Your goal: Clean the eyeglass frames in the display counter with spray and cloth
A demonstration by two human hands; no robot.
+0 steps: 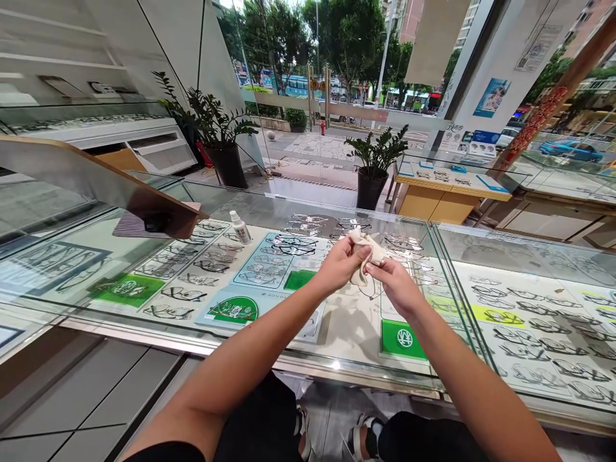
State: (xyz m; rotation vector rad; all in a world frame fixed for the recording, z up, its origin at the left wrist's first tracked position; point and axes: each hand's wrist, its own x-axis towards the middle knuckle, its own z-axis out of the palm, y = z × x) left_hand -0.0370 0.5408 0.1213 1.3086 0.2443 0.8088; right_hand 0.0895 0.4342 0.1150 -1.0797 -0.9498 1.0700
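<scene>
Both of my hands are together above the glass display counter (308,350). My left hand (342,262) is closed on a crumpled cream cleaning cloth (369,249), its thumb pressed over the folds. My right hand (397,282) pinches the cloth's lower right side between thumb and fingers. The folds may wrap something, but I cannot make out what. Just below the cloth a thin curved frame outline shows; whether it is held or lies in the case cannot be told. Left of my hands a small white spray bottle (240,230) stands on the glass.
Rows of eyeglasses (183,294) lie inside the case, with green cards (403,339) among them. A tray with a striped cloth (137,221) and a brown panel (158,199) occupy the left. Beyond the counter are potted plants (373,170) and a wooden display table (433,192).
</scene>
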